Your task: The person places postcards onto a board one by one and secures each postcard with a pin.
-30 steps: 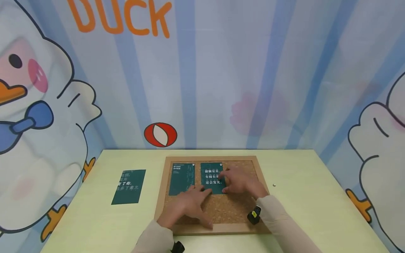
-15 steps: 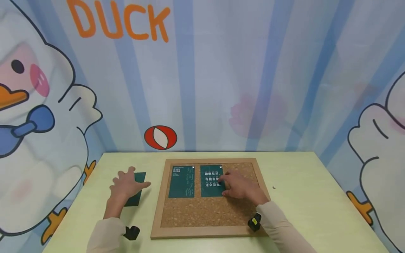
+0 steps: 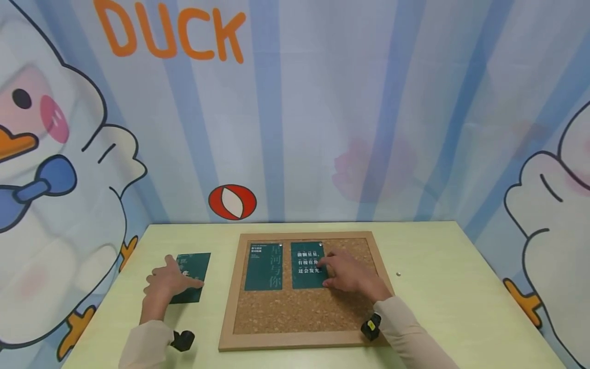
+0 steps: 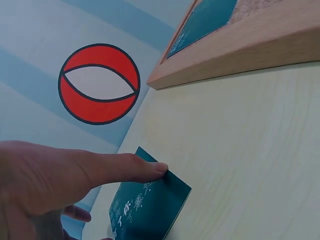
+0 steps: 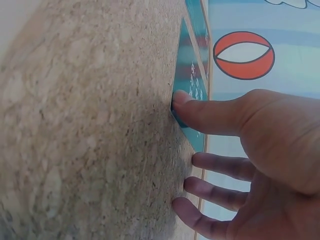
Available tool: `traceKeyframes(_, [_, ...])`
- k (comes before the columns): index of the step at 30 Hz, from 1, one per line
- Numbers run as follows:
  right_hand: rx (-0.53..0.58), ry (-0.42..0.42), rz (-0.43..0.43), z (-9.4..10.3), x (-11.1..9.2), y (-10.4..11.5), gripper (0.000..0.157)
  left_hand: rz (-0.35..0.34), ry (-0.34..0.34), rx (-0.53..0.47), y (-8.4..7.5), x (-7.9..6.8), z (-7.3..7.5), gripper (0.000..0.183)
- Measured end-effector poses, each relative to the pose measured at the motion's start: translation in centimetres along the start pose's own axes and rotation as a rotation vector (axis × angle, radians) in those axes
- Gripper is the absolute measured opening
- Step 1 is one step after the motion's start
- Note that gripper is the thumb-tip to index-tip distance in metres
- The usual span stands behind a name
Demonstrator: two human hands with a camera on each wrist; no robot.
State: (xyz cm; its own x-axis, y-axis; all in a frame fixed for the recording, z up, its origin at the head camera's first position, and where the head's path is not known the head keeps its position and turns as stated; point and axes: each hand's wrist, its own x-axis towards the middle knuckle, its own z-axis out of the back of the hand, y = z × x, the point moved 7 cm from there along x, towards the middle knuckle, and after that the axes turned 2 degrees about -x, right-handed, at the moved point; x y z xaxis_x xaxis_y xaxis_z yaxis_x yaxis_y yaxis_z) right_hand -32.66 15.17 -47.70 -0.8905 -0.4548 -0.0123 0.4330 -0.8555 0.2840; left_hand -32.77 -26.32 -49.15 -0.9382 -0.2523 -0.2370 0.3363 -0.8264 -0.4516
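My left hand [image 3: 165, 281] is spread over a dark green card [image 3: 195, 266] with white lettering on the table, covering its left part. In the left wrist view the straight thumb [image 4: 145, 169] lies across the card near one edge. On the framed cork board [image 3: 276, 312] lie two more green cards. My right hand [image 3: 348, 274] rests at the right side of the lettered card [image 3: 304, 274], its thumb [image 5: 185, 102] touching the card's lower edge and its fingers reaching onto the cork. The other board card [image 3: 264, 271] is to the left. Each has a small pin at its top right corner.
A small shiny pin [image 3: 398, 274] lies on the pale yellow table [image 3: 461, 307] right of the board. Behind the table hangs a blue striped backdrop [image 3: 313, 128] with duck drawings and a red and white ball [image 3: 232, 202].
My left hand has left the board, moved left and come down over the card on the table. The right hand stays at the card on the board.
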Motion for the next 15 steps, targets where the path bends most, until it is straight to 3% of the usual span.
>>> traceKeyframes(8, [0.001,-0.018,-0.015,-0.07,0.09,-0.24,0.042,0.029,0.003,-0.069,0.56,0.25,0.16,0.126])
traceKeyframes(15, [0.008,-0.028,-0.017,0.04,-0.12,-0.22,0.042,-0.023,-0.001,-0.115,0.33,0.04,0.34,0.125])
